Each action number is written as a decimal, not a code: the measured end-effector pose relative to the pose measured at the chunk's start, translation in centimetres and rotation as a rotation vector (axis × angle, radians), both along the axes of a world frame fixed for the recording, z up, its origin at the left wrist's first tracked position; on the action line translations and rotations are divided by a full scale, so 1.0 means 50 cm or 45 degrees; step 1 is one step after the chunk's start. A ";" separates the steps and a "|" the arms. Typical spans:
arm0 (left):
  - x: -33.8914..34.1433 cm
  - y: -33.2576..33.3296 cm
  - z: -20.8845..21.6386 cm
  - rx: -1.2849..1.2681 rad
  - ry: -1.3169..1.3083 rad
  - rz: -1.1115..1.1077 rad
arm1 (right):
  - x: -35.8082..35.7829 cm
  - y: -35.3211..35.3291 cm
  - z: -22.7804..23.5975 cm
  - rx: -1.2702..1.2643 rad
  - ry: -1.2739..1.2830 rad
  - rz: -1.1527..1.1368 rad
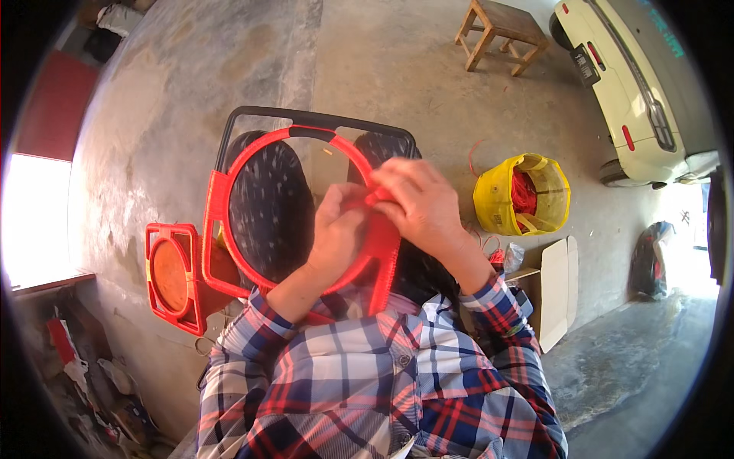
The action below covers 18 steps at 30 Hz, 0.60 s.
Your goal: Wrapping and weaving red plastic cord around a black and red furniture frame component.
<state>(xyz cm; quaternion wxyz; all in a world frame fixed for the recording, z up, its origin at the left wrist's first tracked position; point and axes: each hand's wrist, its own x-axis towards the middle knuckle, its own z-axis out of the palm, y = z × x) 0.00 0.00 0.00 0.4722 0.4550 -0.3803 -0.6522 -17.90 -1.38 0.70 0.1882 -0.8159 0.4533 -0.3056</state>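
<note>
A squarish black frame (336, 120) with a round ring (271, 137) inside it rests over my lap. Red cord is wound around much of both, while the frame's top bar and a short stretch of the ring's top are still black. At the ring's right side my two hands meet. My left hand (336, 233) is closed at the red cord (376, 196), its fingertips partly hidden. My right hand (420, 205) pinches the same cord from above and to the right. Blur covers the red part below the hands.
Left of me, a second red-wrapped frame (190, 236) leans against an orange round object. On the right stand a yellow bucket (493, 206) holding red cord and an open cardboard box (556, 294). Farther off are a wooden stool (505, 27) and a parked pale car (623, 92).
</note>
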 end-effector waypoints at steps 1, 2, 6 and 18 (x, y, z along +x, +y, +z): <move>0.005 -0.003 0.002 0.124 0.018 0.002 | -0.010 -0.003 -0.006 -0.206 -0.069 -0.252; 0.006 -0.006 0.004 0.248 0.036 0.003 | -0.020 -0.003 -0.013 -0.414 -0.137 -0.503; -0.040 0.000 0.004 0.353 0.408 -0.106 | -0.095 0.042 -0.041 -0.182 -0.158 -0.519; -0.026 0.000 -0.036 0.639 0.377 -0.242 | -0.114 0.083 -0.070 0.543 -1.382 -0.241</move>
